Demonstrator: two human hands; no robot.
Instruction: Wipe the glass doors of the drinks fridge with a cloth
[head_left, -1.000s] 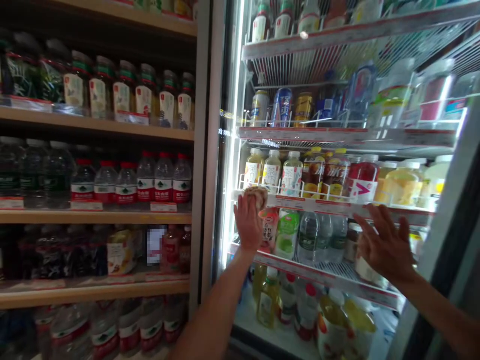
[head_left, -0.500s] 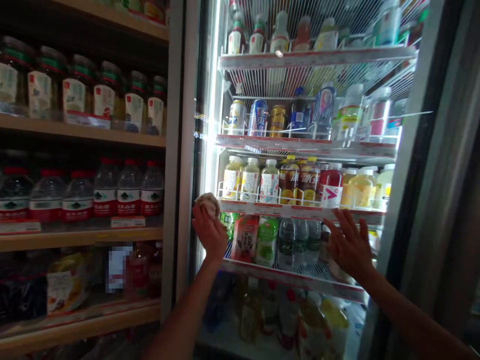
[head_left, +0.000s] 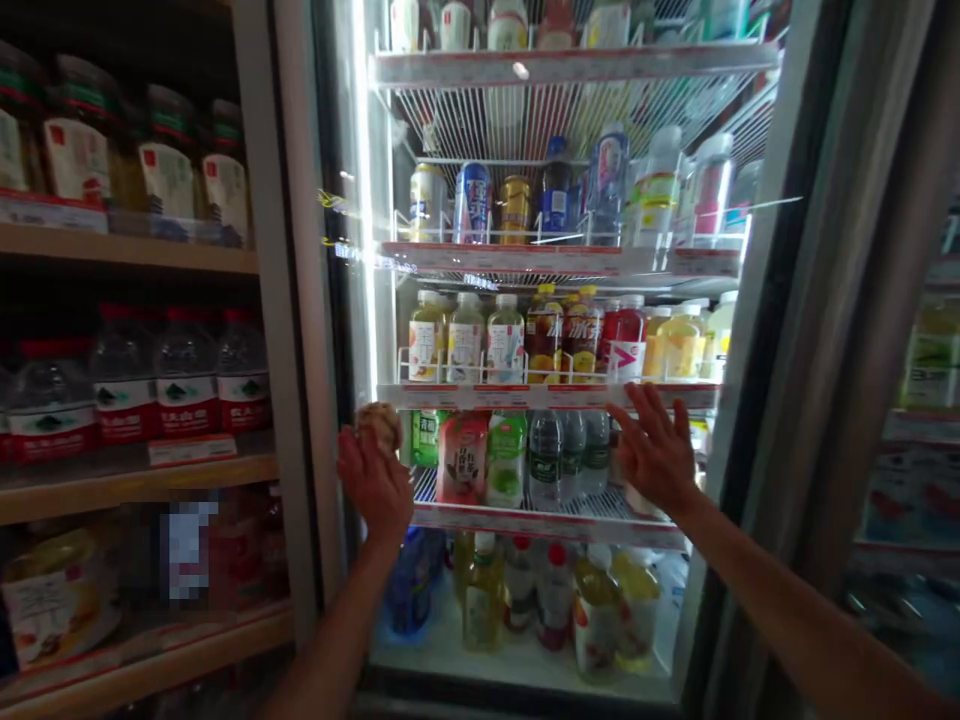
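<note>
I face a lit drinks fridge with wire shelves [head_left: 540,520] full of bottles and cans. My left hand [head_left: 373,480] is raised at the fridge's left edge, closed round a crumpled beige cloth [head_left: 379,425]. My right hand [head_left: 654,450] is open with fingers spread, flat against the glass in front of the water bottles [head_left: 570,455] on the third shelf. A red-labelled carton drink [head_left: 461,460] and a green bottle [head_left: 507,460] stand between my hands. Whether the glass door is fully closed I cannot tell.
Wooden shelves [head_left: 127,480] on the left carry red-labelled water bottles [head_left: 120,395] and jars [head_left: 169,170] above. The fridge's dark door frame [head_left: 795,380] runs down the right side. Juice bottles [head_left: 592,610] fill the bottom shelf. Another cooler [head_left: 922,430] stands at far right.
The view has swung rightward, so the fridge now sits centred. Both hands have slid left across the fridge front, the left one still holding the cloth.
</note>
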